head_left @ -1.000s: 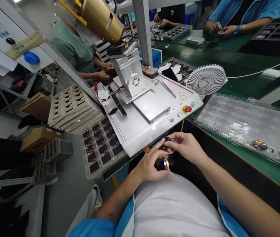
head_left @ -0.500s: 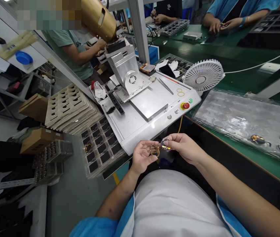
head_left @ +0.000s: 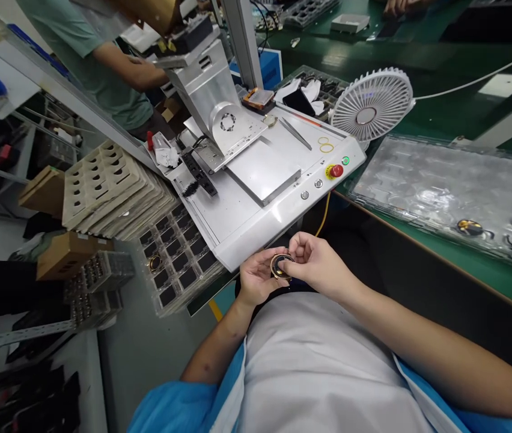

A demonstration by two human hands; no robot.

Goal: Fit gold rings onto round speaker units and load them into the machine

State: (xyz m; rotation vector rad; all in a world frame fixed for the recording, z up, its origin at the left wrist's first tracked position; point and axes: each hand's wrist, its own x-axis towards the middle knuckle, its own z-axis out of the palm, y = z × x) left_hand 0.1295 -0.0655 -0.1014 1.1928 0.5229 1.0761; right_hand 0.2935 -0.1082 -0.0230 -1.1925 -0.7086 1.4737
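Note:
Just in front of my body, my left hand (head_left: 256, 278) is closed around the edge of a small gold ring with a dark round piece in it (head_left: 279, 266), which looks like a watch case. My right hand (head_left: 316, 263) reaches over from the other side, its thumb pressing on the dark face and its curled fingers at the ring's upper edge. The fingers hide part of the ring. Both hands are close to the front edge of a white bench machine (head_left: 256, 237).
On the machine are a red stop button (head_left: 336, 171), tweezers (head_left: 295, 133) and thin yellow rings (head_left: 326, 148). A white fan (head_left: 371, 108) and a clear plastic tray (head_left: 431, 180) stand right. Left are a compartment tray (head_left: 177, 255) and stacked pale trays (head_left: 103, 186). A co-worker's arm (head_left: 125, 66) shows behind.
The shiny round piece, held apart in my right hand before, is now against the gold ring in my left hand. My right hand has moved left, and the view has tilted down.

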